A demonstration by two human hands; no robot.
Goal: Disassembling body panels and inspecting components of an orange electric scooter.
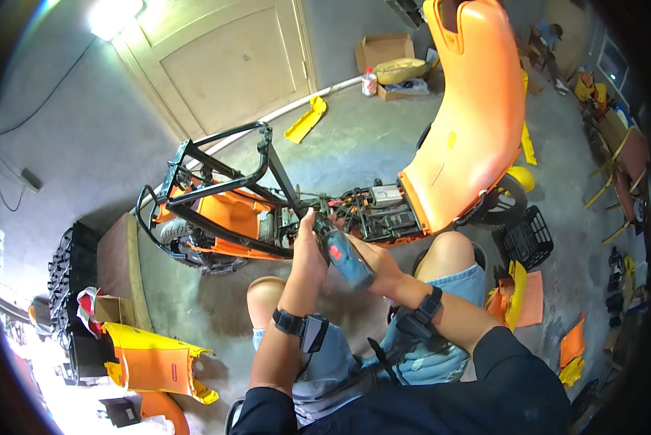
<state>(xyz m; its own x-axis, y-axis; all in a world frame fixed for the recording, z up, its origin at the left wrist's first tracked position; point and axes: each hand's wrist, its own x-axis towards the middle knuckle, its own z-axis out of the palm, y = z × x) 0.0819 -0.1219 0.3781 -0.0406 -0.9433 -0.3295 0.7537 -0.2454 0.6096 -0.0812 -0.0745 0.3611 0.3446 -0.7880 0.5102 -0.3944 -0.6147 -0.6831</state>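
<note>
Blue-grey plastic fills my right hand (378,267): I have it wrapped tight on the grip of the cordless drill (342,254), whose nose points up and left into the stripped scooter's (303,210) floor well, just beside the black frame tube (285,181). My left hand (307,246) is closed around the drill's front end, steadying it near the tip. The fastener itself is hidden behind my fingers. To do this well, I judge I should keep the drill in line with the screw, push straight along it, and squeeze the trigger gently so the bit does not slip toward the wiring (354,206).
</note>
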